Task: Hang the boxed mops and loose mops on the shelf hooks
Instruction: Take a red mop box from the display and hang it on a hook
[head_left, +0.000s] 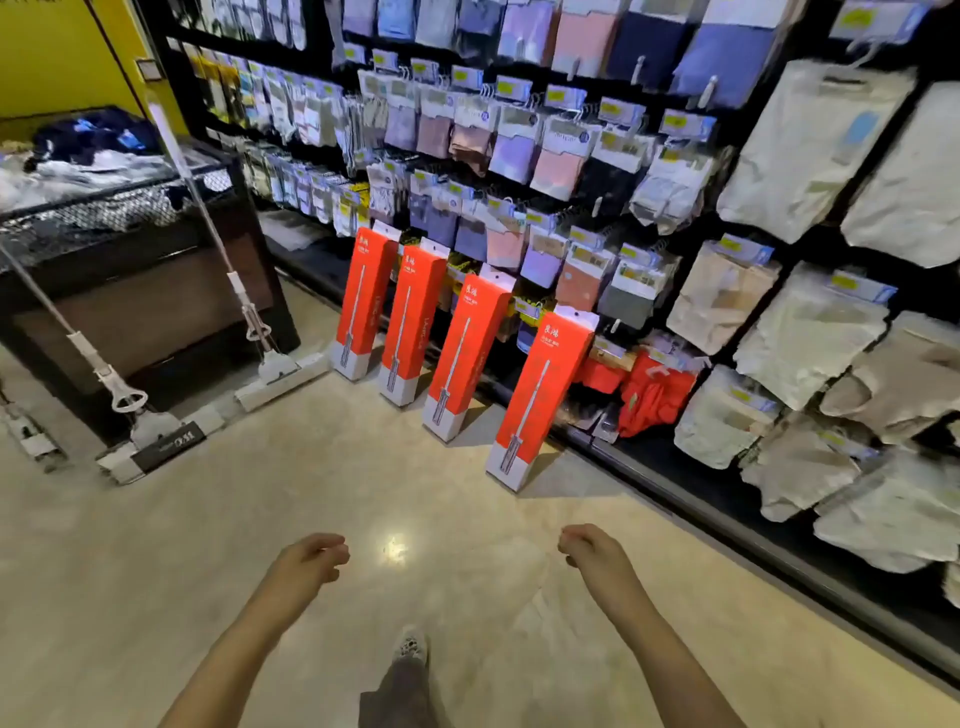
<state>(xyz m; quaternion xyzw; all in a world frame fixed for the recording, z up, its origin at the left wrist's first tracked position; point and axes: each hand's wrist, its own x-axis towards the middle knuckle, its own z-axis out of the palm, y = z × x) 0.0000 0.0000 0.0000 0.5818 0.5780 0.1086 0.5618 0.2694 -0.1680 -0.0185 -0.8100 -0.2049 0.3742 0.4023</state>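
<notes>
Fingers of left hand (317, 556) and right hand (584, 543) loosely curled, holding nothing; four boxed mops (457, 358) lean on the shelf (675, 467), loose mops (270, 332) against the bin (156, 291): nudging one box may topple the row

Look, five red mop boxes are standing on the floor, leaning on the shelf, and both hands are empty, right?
Not quite: the head view shows four red mop boxes, not five. They do stand on the floor, leaning on the shelf, and the left hand and right hand hold nothing.
</notes>
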